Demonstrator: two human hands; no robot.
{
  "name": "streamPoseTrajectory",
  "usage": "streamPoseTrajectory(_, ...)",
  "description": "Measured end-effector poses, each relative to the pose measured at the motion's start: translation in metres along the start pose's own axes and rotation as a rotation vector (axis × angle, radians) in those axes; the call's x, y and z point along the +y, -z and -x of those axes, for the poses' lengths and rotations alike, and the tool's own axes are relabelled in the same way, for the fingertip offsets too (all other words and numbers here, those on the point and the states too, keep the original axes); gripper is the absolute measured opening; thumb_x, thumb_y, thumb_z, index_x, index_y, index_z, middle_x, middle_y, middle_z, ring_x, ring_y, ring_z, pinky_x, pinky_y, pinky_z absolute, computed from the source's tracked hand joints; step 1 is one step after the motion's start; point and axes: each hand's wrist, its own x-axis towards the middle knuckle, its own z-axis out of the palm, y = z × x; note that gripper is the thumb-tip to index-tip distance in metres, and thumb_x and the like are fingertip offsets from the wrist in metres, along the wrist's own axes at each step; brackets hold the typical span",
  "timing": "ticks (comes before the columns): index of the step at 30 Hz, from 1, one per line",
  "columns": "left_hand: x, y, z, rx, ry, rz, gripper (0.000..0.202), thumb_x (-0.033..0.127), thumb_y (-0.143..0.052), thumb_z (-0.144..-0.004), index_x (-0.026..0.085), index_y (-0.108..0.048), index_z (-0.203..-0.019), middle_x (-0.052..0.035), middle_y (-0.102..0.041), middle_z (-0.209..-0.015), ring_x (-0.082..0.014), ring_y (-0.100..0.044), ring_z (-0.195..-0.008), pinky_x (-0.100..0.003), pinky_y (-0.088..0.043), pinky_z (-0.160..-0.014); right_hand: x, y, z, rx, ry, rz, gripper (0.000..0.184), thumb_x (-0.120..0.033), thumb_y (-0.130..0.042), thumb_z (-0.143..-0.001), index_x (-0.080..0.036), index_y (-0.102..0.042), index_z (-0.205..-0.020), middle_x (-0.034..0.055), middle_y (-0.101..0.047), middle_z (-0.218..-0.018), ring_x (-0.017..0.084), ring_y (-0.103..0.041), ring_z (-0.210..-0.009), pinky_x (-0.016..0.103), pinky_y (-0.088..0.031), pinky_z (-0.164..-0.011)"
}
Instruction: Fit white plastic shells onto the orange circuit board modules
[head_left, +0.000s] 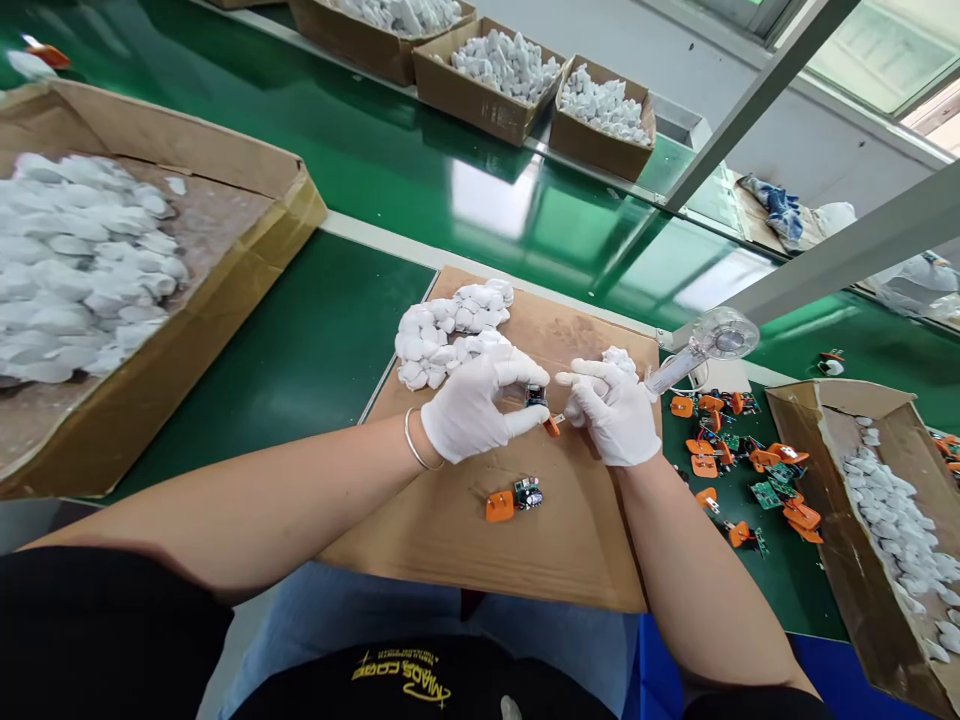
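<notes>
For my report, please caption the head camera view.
White-gloved left hand pinches a small circuit board near the gloved right hand, above a cardboard sheet.

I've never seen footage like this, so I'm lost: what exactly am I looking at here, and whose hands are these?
This picture comes from a camera worn on a person's head, looking down at their own hands; no machine appears. The left hand in a white glove pinches a small dark-topped circuit board, with an orange plastic piece just below it. The right hand in a white glove is close beside it; what it holds is hard to tell. Beneath them lies a brown cardboard sheet bearing a heap of small white pieces. An open cardboard box of white pieces and loose orange-and-green parts sit on the green bench.
</notes>
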Motion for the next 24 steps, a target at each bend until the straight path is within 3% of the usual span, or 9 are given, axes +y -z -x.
streamPoseTrajectory(4, -0.007, -0.008, 0.003, 0.034, 0.096, 0.243, 0.032, 0.022, -0.073, -0.077, 0.017, -0.065, -0.107, -0.0020, -0.070, -0.093, -0.0148, -0.068, -0.083, -0.029, -0.061, -0.078, 0.000, 0.000, 0.001, -0.051, -0.026, 0.000, 0.052, -0.061, -0.078, -0.074, -0.019, -0.065, -0.102, 0.0078, -0.076, -0.090, 0.011, -0.058, -0.048, 0.028, -0.050, -0.044)
streamPoseTrajectory(7, -0.010, -0.009, 0.002, 0.048, 0.048, 0.206, 0.025, 0.020, -0.072, -0.078, 0.015, -0.066, -0.102, -0.0017, -0.071, -0.091, -0.0128, -0.068, -0.080, -0.026, -0.060, -0.075, 0.003, 0.001, 0.002, -0.105, -0.032, -0.102, 0.052, -0.053, -0.086, -0.069, -0.020, -0.069, -0.106, 0.0051, -0.076, -0.086, 0.017, -0.069, -0.068, 0.033, -0.060, -0.066)
streamPoseTrajectory(10, -0.011, -0.006, 0.000, 0.048, -0.031, 0.121, 0.018, 0.018, -0.073, -0.079, 0.015, -0.068, -0.096, -0.0009, -0.071, -0.087, -0.0114, -0.065, -0.077, -0.024, -0.058, -0.071, 0.007, 0.002, 0.001, -0.182, -0.069, -0.186, 0.050, -0.046, -0.088, -0.068, -0.022, -0.070, -0.108, 0.0049, -0.076, -0.093, 0.022, -0.073, -0.087, 0.041, -0.060, -0.086)
streamPoseTrajectory(13, -0.015, -0.004, -0.002, 0.047, -0.069, 0.071, 0.021, 0.017, -0.074, -0.078, 0.016, -0.069, -0.098, -0.0012, -0.071, -0.087, -0.0116, -0.064, -0.077, -0.024, -0.056, -0.072, 0.011, 0.003, 0.000, -0.175, -0.063, -0.160, 0.044, -0.044, -0.087, -0.070, -0.022, -0.070, -0.105, 0.0061, -0.076, -0.099, 0.022, -0.072, -0.087, 0.041, -0.061, -0.082)
streamPoseTrajectory(17, -0.016, -0.004, -0.007, 0.012, -0.104, -0.003, 0.020, 0.017, -0.074, -0.077, 0.016, -0.070, -0.096, -0.0014, -0.070, -0.084, -0.0119, -0.062, -0.075, -0.026, -0.054, -0.073, 0.014, 0.006, -0.003, -0.169, -0.002, -0.212, 0.042, -0.036, -0.092, -0.064, -0.022, -0.073, -0.099, 0.0032, -0.073, -0.091, 0.018, -0.069, -0.081, 0.037, -0.060, -0.080)
streamPoseTrajectory(21, 0.007, -0.004, -0.010, 0.066, 0.063, -0.009, 0.023, 0.018, -0.076, -0.073, 0.014, -0.070, -0.095, 0.0000, -0.066, -0.075, -0.0111, -0.059, -0.064, -0.023, -0.050, -0.058, 0.013, 0.006, -0.005, -0.136, 0.018, -0.292, 0.035, -0.033, -0.094, -0.060, -0.020, -0.075, -0.087, 0.0043, -0.075, -0.095, 0.017, -0.068, -0.081, 0.036, -0.058, -0.082)
streamPoseTrajectory(24, 0.031, -0.001, -0.011, 0.008, 0.167, 0.025, 0.021, 0.018, -0.077, -0.073, 0.015, -0.071, -0.093, 0.0028, -0.064, -0.070, -0.0083, -0.054, -0.056, -0.021, -0.047, -0.052, 0.012, 0.006, -0.005, -0.107, -0.038, -0.356, 0.036, -0.029, -0.094, -0.059, -0.021, -0.072, -0.086, 0.0028, -0.076, -0.088, 0.017, -0.069, -0.076, 0.034, -0.057, -0.075)
